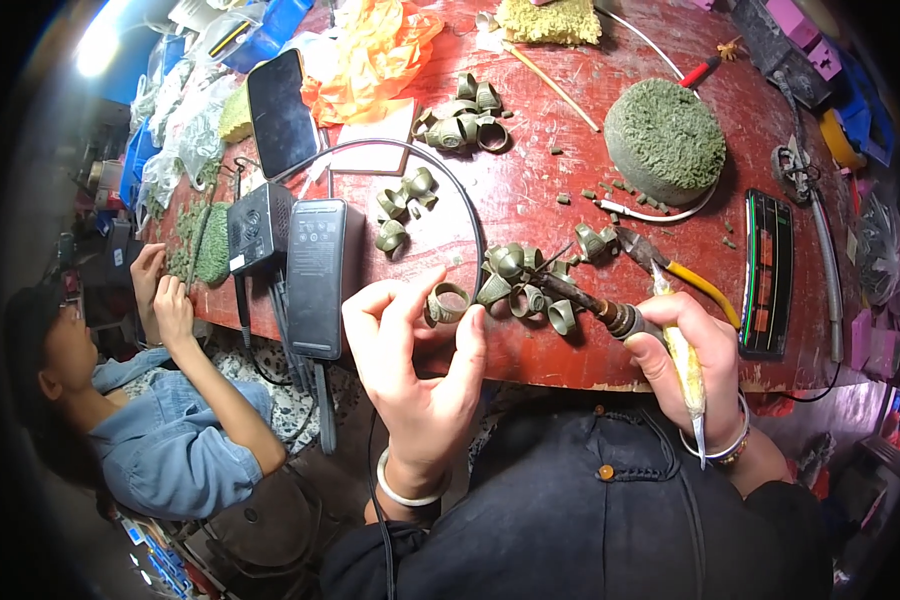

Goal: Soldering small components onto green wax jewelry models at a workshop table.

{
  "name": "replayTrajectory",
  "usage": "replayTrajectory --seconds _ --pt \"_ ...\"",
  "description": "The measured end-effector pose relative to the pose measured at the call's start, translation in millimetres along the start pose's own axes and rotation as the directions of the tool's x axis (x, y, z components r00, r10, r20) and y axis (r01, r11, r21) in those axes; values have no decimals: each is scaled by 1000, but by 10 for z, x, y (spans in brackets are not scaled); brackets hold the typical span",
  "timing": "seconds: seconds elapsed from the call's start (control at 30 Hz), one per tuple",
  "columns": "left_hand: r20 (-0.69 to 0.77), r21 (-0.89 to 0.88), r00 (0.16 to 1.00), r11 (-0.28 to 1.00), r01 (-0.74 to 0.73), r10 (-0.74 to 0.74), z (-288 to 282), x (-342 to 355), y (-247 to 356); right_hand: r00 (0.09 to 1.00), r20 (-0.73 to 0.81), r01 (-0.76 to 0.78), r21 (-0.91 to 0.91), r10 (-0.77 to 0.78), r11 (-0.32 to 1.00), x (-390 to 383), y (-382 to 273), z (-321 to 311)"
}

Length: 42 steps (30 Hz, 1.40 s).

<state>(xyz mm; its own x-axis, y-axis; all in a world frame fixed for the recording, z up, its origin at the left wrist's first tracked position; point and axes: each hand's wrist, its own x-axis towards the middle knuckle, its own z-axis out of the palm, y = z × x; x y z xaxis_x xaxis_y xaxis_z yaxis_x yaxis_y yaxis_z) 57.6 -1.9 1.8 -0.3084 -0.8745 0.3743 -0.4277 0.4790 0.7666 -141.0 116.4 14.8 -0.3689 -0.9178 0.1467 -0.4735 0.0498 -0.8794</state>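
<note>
My left hand (415, 360) pinches a dark green ring (447, 303), apparently wax, between thumb and fingers near the table's front edge. In my right hand (698, 355) is a soldering iron (602, 308), its thin tip pointing left over a cluster of similar green rings (508, 262). The same hand also keeps hold of a slim pointed tool (685, 365) with a yellow wrapped handle, standing across the fingers. Iron tip and held ring are apart. Beside the cluster, yellow-handled pliers (703, 288) lie close to my right hand. More rings (463, 122) sit farther back.
A round green block (665, 140) stands at the back right, near a white cable. A lit phone (767, 275) lies at right. Left are a black power adapter (317, 275), a black box (260, 228) and a dark phone (280, 112). A co-worker (185, 430) sits at left.
</note>
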Motion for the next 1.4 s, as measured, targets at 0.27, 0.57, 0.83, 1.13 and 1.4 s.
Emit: replayTrajectory --seconds 0.27,0.57,0.83,1.13,1.4 --pt "-34 -12 998 999 43 -43 14 -4 -147 1000 16 -3 -4 3 1000 -14 -16 -8" --pt "96 -141 994 988 56 -42 -10 50 -218 1000 23 -8 -15 8 1000 -14 -15 9" --pt "-123 85 986 989 122 -111 -59 119 -242 999 25 -29 26 29 999 -11 -27 37" --pt "-5 426 997 903 -63 72 7 344 -257 999 35 -5 10 5 1000 -27 -7 31" --pt "-159 -132 985 987 -87 66 -99 235 100 1000 27 -11 -6 11 1000 -1 18 -13"
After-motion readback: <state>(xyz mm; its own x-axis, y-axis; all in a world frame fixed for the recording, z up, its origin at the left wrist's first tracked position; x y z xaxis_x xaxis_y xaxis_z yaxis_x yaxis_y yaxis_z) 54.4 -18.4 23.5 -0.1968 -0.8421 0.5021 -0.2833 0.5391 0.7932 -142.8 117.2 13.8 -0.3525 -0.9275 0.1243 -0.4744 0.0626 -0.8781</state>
